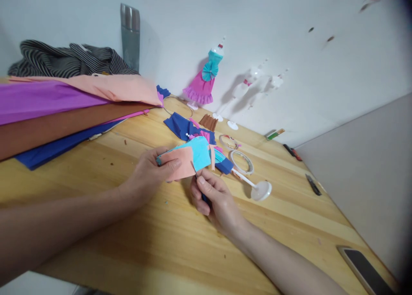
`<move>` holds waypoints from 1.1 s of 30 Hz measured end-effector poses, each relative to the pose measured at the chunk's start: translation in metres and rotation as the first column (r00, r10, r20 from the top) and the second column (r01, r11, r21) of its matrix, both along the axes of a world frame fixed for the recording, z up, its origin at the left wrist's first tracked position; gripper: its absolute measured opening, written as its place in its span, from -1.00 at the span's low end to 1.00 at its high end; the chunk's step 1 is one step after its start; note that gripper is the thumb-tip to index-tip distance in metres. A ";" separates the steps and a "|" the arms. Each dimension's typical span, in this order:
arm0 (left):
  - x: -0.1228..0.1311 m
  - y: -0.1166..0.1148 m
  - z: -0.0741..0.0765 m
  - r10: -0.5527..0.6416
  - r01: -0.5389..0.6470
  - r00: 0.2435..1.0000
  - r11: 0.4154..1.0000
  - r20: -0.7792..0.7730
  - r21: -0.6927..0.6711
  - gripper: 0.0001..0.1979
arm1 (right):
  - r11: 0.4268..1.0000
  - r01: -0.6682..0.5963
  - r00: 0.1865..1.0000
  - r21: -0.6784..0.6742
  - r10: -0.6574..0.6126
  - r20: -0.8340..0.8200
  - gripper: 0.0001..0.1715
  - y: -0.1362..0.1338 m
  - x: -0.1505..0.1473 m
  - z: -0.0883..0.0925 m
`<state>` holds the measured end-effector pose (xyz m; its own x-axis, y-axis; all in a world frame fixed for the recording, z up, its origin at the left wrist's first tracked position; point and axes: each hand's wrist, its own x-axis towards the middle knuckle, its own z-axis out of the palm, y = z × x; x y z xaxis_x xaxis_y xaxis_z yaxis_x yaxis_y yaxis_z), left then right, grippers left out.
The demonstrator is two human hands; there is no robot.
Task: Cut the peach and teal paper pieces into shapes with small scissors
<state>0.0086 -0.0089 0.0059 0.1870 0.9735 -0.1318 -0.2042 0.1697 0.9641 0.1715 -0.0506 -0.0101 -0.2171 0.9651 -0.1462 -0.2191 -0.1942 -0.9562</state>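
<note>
While the left hand [148,173] pinches a peach and teal paper piece [185,160] at centre frame, just above the wooden surface [161,243], the right hand [215,200] is closed around what look like small scissors [195,170] touching its lower edge. The paper looks light, soft and easily torn, best held by an edge. A closed metal flask [130,33] stands upper left, contents hidden.

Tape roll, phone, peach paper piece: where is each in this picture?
tape roll [246,171], head view, near edge of its ring.
phone [367,269], head view, middle of dark screen.
peach paper piece [180,163], head view, its flat middle.
</note>
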 end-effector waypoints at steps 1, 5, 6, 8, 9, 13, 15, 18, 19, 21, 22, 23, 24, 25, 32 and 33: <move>0.000 0.000 0.000 -0.001 0.001 1.000 1.000 -0.001 -0.004 -0.86 | 1.000 -0.001 1.000 -0.001 0.001 -0.002 -0.58 0.000 0.000 0.000; 0.001 -0.001 0.000 0.001 -0.001 1.000 1.000 -0.001 -0.018 -0.86 | 1.000 -0.004 1.000 -0.005 0.004 -0.009 -0.58 -0.001 -0.001 0.000; 0.001 -0.001 0.000 0.004 -0.004 1.000 1.000 -0.007 -0.014 -0.86 | 1.000 -0.006 1.000 -0.004 0.006 -0.010 -0.59 -0.002 -0.001 0.000; 0.000 -0.001 -0.001 0.000 0.000 1.000 1.000 -0.021 -0.004 -0.87 | 1.000 -0.007 1.000 0.004 0.007 -0.002 -0.59 -0.002 0.000 -0.001; 0.000 0.000 -0.002 -0.006 0.007 1.000 1.000 -0.028 0.002 -0.86 | 1.000 -0.005 1.000 0.011 0.005 0.011 -0.60 -0.001 0.001 -0.001; -0.002 0.003 -0.005 -0.008 0.009 0.999 1.000 -0.051 0.020 -0.86 | 0.993 0.101 0.989 0.066 -0.108 0.098 -0.64 0.004 0.006 -0.004; -0.002 0.004 -0.004 0.005 -0.004 0.998 1.000 -0.055 0.019 -0.87 | 0.960 0.251 0.959 0.122 -0.264 0.104 -0.66 0.006 0.009 -0.005; -0.001 0.002 -0.001 -0.006 0.007 0.997 1.000 -0.072 0.005 -0.87 | 0.868 0.407 0.878 0.284 -0.457 0.139 -0.75 0.009 0.013 0.000; 0.000 0.001 0.001 -0.027 0.026 0.997 1.000 -0.079 -0.007 -0.87 | 0.838 0.409 0.849 0.362 -0.495 0.186 -0.80 0.008 0.014 0.003; 0.002 -0.002 0.002 -0.075 0.072 0.994 0.997 -0.079 -0.042 -0.88 | 0.833 0.306 0.796 0.461 -0.490 0.357 -0.83 0.008 0.015 0.009; 0.003 -0.003 0.002 -0.102 0.097 0.992 0.993 -0.072 -0.063 -0.88 | 0.840 0.226 0.768 0.493 -0.465 0.440 -0.81 0.007 0.015 0.012; 0.004 -0.004 0.001 -0.122 0.117 0.990 0.990 -0.064 -0.079 -0.89 | 0.846 0.156 0.740 0.510 -0.442 0.507 -0.80 0.007 0.015 0.014; 0.005 -0.005 -0.001 -0.141 0.135 0.988 0.987 -0.059 -0.091 -0.89 | 0.848 0.090 0.712 0.522 -0.421 0.562 -0.81 0.006 0.015 0.015; 0.006 -0.005 -0.003 -0.160 0.154 0.985 0.983 -0.058 -0.099 -0.89 | 0.847 0.033 0.686 0.530 -0.405 0.605 -0.84 0.006 0.014 0.016; 0.004 -0.004 -0.016 -0.294 0.285 0.950 0.953 -0.101 -0.100 -0.78 | 0.814 -0.111 0.584 0.570 -0.411 0.700 -0.77 0.007 0.014 0.019; 0.003 -0.004 -0.017 -0.314 0.304 0.943 0.948 -0.113 -0.095 -0.78 | 0.811 -0.114 0.574 0.574 -0.418 0.704 -0.76 0.007 0.014 0.019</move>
